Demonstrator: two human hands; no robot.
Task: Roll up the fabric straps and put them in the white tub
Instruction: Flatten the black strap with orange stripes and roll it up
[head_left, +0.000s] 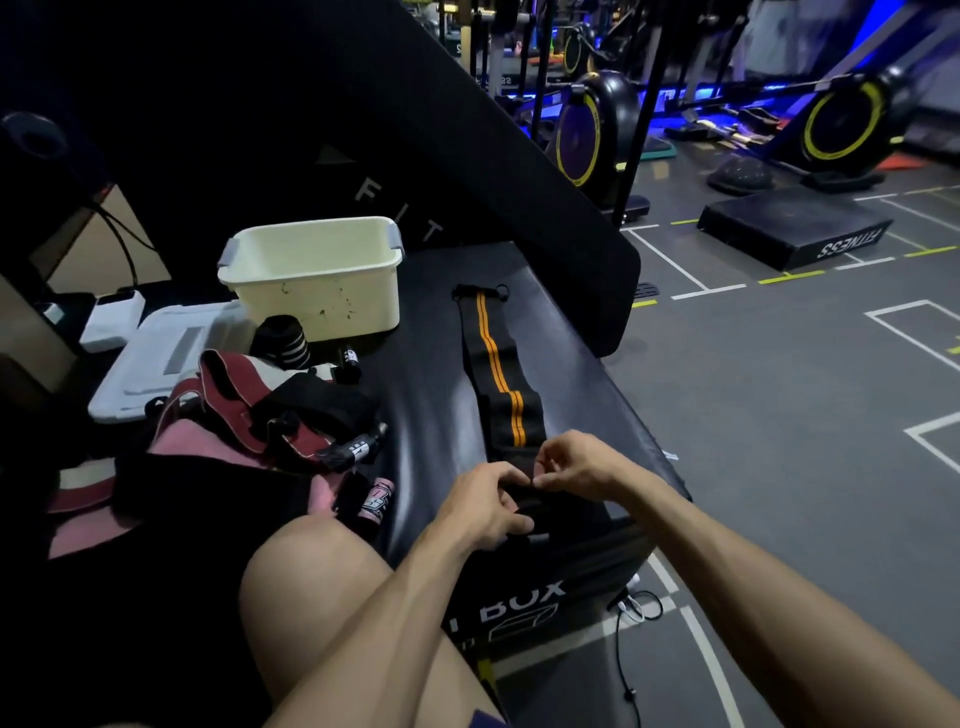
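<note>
Fingers (519, 480) of both hands apparently pinch strap (501, 374).

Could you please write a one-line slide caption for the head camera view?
Both hands, left hand and right hand, pinch the near end of an orange-striped black strap on a black bench; white tub beyond.

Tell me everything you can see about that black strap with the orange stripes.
The black strap is a long woven-looking fabric band with two orange stripes down its middle. It lies flat and stretched out on the dark padded box, to the right of the white tub. Its far end has a small dark loop. At the near end, the left hand and right hand pinch it, apparently starting a roll.
</note>
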